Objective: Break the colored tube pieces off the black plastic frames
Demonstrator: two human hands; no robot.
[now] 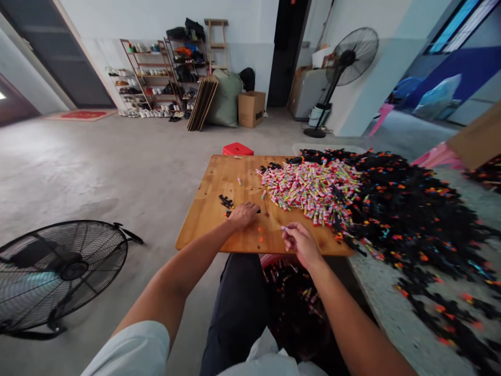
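Note:
My left hand [245, 215] rests low over the wooden table [207, 214], fingers closed on a black plastic piece whose dark end shows past the fingertips; most of it is hidden. Just beyond that hand lie a few black toy guns [226, 201] with orange and yellow bits. Nearer the front edge, my right hand [300, 243] pinches a small pink-and-white tube [284, 228] between thumb and fingers. Small orange bits [261, 235] lie on the wood between my hands. A heap of similar printed tubes [313, 188] covers the table's right part.
A large pile of black toy guns [415, 209] spreads across the surface at right. Below the table edge, a red tub [293, 297] holds more black pieces. A floor fan [74, 271] stands at left, a red stool [238, 149] behind the table.

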